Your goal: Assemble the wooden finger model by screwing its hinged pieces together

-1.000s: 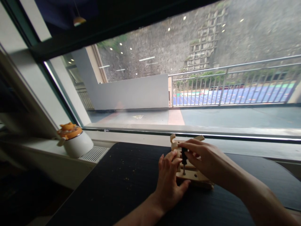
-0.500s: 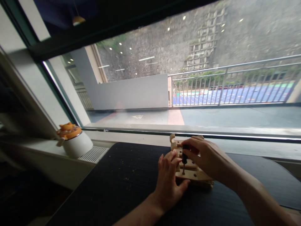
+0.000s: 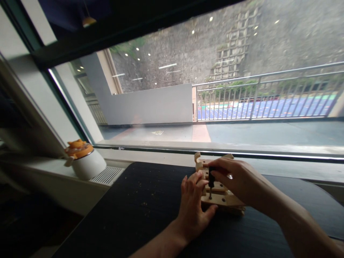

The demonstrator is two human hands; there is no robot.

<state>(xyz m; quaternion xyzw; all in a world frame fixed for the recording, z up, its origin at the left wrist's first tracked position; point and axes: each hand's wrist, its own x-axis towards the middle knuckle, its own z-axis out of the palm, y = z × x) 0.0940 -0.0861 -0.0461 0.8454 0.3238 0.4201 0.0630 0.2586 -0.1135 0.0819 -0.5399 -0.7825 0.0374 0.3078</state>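
Note:
A slatted wooden piece (image 3: 228, 200) with drilled holes and curved upright ends sits on the dark table. My left hand (image 3: 191, 199) grips its left side, the fingers lying over the edge and the thumb along the near edge. My right hand (image 3: 236, 175) is closed around the dark handle of a screwdriver (image 3: 211, 181). Held upright, the screwdriver has its shaft pointing down and its tip at a hole in the nearest slat. The right hand and wrist hide part of the wooden piece's right side.
The black table (image 3: 113, 215) carries a few light crumbs left of my hands. On the window ledge at the left stands a white pot with an orange animal-shaped lid (image 3: 87, 163), beside a vent grille (image 3: 107, 176). A large window (image 3: 150, 107) rises behind the table.
The right hand has turned slightly around the screwdriver handle, its wrist and forearm shifting a little. The left hand and the wooden piece stay about where they were.

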